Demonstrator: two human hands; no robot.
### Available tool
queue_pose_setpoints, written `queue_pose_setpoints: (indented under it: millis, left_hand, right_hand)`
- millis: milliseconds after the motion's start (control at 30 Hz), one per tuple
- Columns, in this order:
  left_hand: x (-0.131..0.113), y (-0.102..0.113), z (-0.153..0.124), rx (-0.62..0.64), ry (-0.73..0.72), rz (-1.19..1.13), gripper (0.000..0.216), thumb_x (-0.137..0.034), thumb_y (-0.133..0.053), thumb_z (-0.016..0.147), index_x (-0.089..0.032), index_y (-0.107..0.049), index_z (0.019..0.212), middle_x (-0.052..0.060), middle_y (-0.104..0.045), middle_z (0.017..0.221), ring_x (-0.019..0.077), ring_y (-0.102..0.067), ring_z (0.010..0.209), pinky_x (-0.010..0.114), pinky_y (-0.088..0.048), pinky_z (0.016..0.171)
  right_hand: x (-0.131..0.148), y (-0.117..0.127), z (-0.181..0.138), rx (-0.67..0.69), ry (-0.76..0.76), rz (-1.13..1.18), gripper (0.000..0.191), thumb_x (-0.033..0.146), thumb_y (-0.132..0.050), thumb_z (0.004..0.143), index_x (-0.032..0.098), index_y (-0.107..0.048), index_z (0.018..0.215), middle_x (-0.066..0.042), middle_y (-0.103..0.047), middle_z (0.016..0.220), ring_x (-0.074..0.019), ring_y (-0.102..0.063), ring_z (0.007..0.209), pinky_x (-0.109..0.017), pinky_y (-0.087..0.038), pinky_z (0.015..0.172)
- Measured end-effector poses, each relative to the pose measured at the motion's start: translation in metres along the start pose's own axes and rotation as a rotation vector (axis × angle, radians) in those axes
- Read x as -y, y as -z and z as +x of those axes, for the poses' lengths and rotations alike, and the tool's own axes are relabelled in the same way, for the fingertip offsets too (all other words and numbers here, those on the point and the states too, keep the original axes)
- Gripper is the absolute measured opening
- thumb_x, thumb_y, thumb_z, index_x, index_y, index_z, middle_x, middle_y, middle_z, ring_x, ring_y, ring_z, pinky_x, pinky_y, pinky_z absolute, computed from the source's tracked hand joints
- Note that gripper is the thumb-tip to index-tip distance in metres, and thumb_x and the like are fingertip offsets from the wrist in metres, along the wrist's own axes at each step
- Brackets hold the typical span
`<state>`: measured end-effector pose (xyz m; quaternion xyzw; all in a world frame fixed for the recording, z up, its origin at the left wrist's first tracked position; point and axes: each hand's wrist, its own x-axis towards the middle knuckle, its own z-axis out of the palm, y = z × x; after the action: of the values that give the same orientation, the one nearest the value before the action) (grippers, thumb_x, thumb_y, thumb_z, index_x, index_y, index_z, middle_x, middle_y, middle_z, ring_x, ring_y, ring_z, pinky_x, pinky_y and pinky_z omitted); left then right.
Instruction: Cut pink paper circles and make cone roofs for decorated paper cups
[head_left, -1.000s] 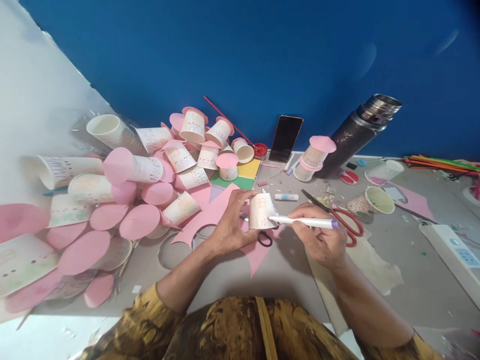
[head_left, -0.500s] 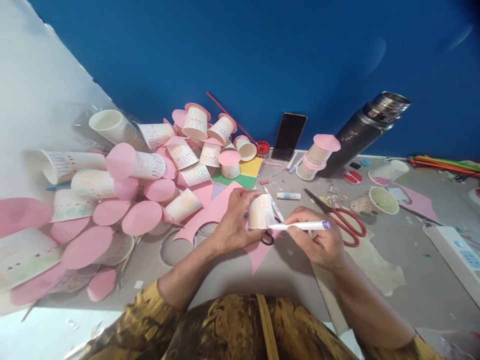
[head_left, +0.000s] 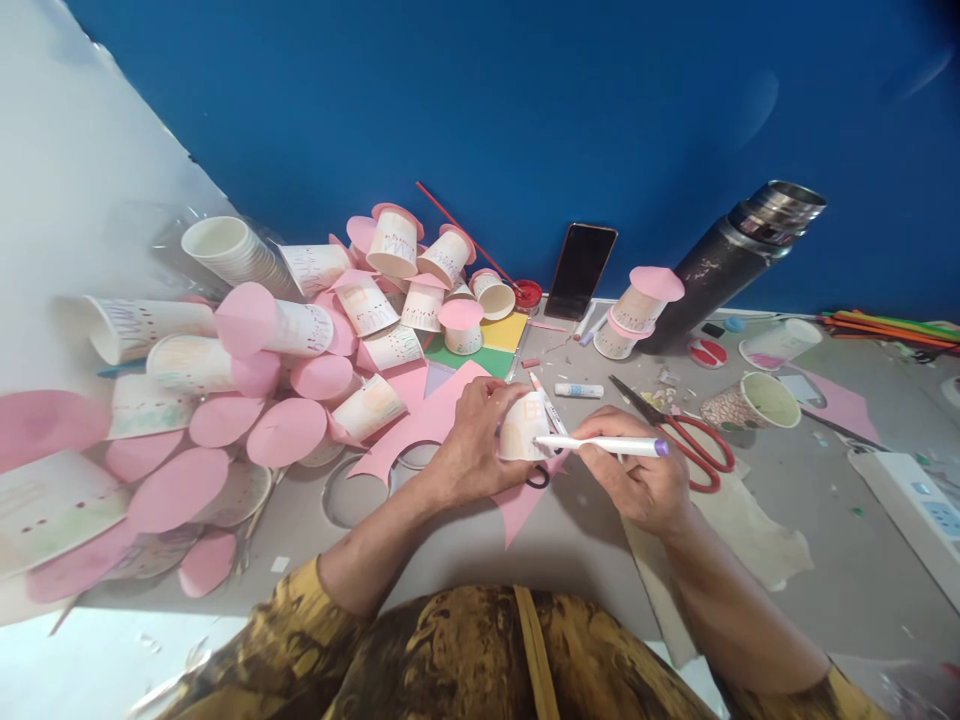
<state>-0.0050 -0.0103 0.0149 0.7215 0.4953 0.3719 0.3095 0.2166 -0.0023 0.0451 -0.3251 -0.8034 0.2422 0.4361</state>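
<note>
My left hand (head_left: 480, 440) is wrapped round a white paper cup (head_left: 519, 430), which has an orange window-like grid drawn near its top. Between the fingers of my right hand (head_left: 637, 470) is a white marker pen (head_left: 611, 445) with a purple end. Its tip meets the lower part of the cup's wall. Beneath the cup lie pink paper scraps (head_left: 514, 515) and a pair of dark-handled scissors, mostly hidden; one black loop (head_left: 538, 476) shows. Just behind, an orange-tipped marker (head_left: 547, 400) lies on the table.
Decorated cups with pink paper discs (head_left: 285, 433) pile up at left, beside a stack of plain cups (head_left: 225, 250). Red-handled scissors (head_left: 697, 455) lie right of my right hand. Behind stand a phone (head_left: 581, 270), a two-cup tower (head_left: 637, 305) and a dark flask (head_left: 712, 275); a power strip (head_left: 911, 510) is far right.
The marker tip has moved a little up the cup's wall, and my right hand has shifted slightly with it. My left hand still holds the cup in nearly the same spot.
</note>
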Motion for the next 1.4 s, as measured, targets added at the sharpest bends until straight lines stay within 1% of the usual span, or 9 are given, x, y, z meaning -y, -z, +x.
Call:
queue_pose_setpoints:
  millis: [100, 267, 500, 600, 733, 900, 1067, 1167, 1400]
  left_hand:
    - [0.0, -0.001, 0.0, -0.006, -0.013, 0.033, 0.087, -0.033, -0.091, 0.061, -0.026, -0.053, 0.139, 0.011, -0.044, 0.123, 0.0352, -0.046, 0.121, 0.054, -0.047, 0.102]
    - [0.001, -0.002, 0.0, -0.012, -0.008, 0.1, 0.086, -0.033, -0.09, 0.062, -0.024, -0.053, 0.139, 0.012, -0.044, 0.123, 0.0365, -0.046, 0.121, 0.057, -0.044, 0.104]
    - [-0.001, 0.005, 0.003, -0.054, -0.035, -0.081, 0.073, -0.029, -0.083, 0.074, -0.026, -0.049, 0.138, 0.011, -0.053, 0.129, 0.0303, -0.052, 0.122, 0.045, -0.051, 0.097]
    - [0.002, 0.006, 0.004, -0.068, -0.027, -0.174, 0.07, -0.025, -0.08, 0.077, -0.026, -0.047, 0.139, 0.012, -0.053, 0.139, 0.0286, -0.053, 0.127, 0.046, -0.048, 0.104]
    - [0.005, 0.008, 0.006, -0.089, 0.015, -0.421, 0.066, -0.019, -0.076, 0.079, -0.025, -0.047, 0.138, 0.013, -0.053, 0.145, 0.0291, -0.053, 0.134, 0.047, -0.044, 0.111]
    - [0.003, 0.014, 0.005, -0.124, 0.044, -0.618, 0.069, -0.015, -0.076, 0.075, -0.026, -0.046, 0.137, 0.012, -0.053, 0.148, 0.0294, -0.049, 0.143, 0.048, -0.039, 0.117]
    - [0.009, 0.016, 0.0, -0.181, 0.126, -0.757, 0.071, -0.02, -0.081, 0.071, -0.027, -0.049, 0.134, 0.011, -0.057, 0.145, 0.0294, -0.052, 0.138, 0.046, -0.046, 0.111]
    - [0.011, 0.019, -0.002, -0.137, 0.25, -0.943, 0.077, -0.026, -0.082, 0.068, -0.026, -0.05, 0.138, 0.011, -0.061, 0.141, 0.032, -0.057, 0.131, 0.048, -0.051, 0.105]
    - [0.012, 0.025, -0.005, 0.005, 0.38, -1.327, 0.08, -0.032, -0.074, 0.068, -0.02, -0.05, 0.142, 0.014, -0.07, 0.127, 0.0357, -0.059, 0.129, 0.059, -0.042, 0.112]
  right_hand:
    - [0.0, -0.002, 0.003, -0.006, 0.034, 0.008, 0.01, 0.016, -0.059, 0.093, 0.021, -0.068, 0.095, -0.005, -0.075, 0.085, -0.0197, -0.069, 0.074, -0.031, -0.053, 0.066]
    - [0.002, -0.001, -0.001, 0.06, -0.061, 0.009, 0.012, 0.022, -0.058, 0.094, 0.02, -0.069, 0.089, -0.002, -0.069, 0.071, -0.0155, -0.061, 0.057, -0.028, -0.045, 0.052]
    - [-0.009, 0.002, -0.006, -0.358, -0.248, 0.033, 0.013, 0.028, -0.061, 0.097, 0.021, -0.071, 0.101, -0.002, -0.072, 0.074, -0.0143, -0.058, 0.054, -0.028, -0.047, 0.051]
    - [-0.016, 0.005, 0.0, -0.426, -0.297, -0.037, 0.013, 0.03, -0.063, 0.096, 0.021, -0.071, 0.101, -0.003, -0.074, 0.08, -0.0167, -0.065, 0.062, -0.029, -0.051, 0.058]
    - [-0.029, 0.008, 0.005, -0.198, -0.303, -0.182, 0.025, 0.029, -0.064, 0.093, 0.022, -0.069, 0.116, -0.009, -0.075, 0.109, -0.0251, -0.072, 0.097, -0.038, -0.057, 0.084]
    - [-0.041, 0.007, 0.002, 0.15, -0.274, -0.287, 0.054, 0.029, -0.07, 0.086, 0.024, -0.059, 0.139, -0.012, -0.067, 0.134, -0.0311, -0.064, 0.122, -0.048, -0.053, 0.1]
    - [-0.038, 0.013, 0.001, 0.298, -0.228, -0.374, 0.033, 0.032, -0.065, 0.092, 0.023, -0.071, 0.123, -0.012, -0.074, 0.124, -0.0323, -0.068, 0.117, -0.049, -0.055, 0.099]
    - [-0.033, 0.02, -0.002, 0.346, -0.217, -0.414, 0.029, 0.033, -0.065, 0.093, 0.023, -0.074, 0.118, -0.012, -0.076, 0.118, -0.0333, -0.071, 0.11, -0.047, -0.057, 0.092]
    - [-0.036, 0.017, -0.03, 0.371, -0.282, -0.459, 0.026, 0.031, -0.062, 0.095, 0.025, -0.073, 0.117, -0.009, -0.077, 0.114, -0.0299, -0.071, 0.106, -0.043, -0.057, 0.089]
